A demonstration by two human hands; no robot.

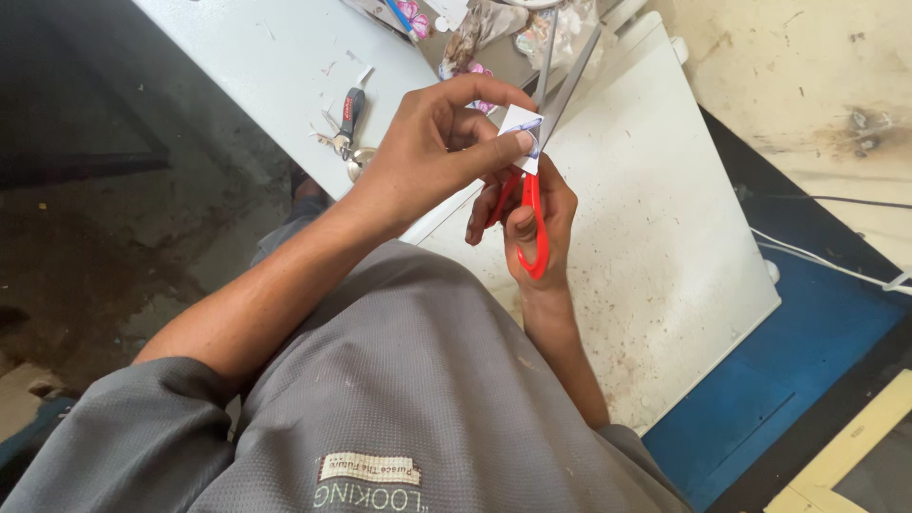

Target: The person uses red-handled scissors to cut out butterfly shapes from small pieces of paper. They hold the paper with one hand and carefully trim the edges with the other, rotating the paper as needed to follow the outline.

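nearby: keys [347, 133] on table [275, 57] | paper scraps [475, 28] beyond scissors [541, 142]

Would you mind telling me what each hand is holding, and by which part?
The left hand pinches a small piece of paper by its edge, between thumb and fingers. The right hand holds scissors by their red handles, fingers through the loops.

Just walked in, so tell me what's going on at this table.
A person in a grey shirt is cutting with red-handled scissors. The right hand works the handles, with the blades open and pointing away. The left hand pinches a small piece of white paper between the blades. On the white table beyond lie a bunch of keys and more printed cutouts.
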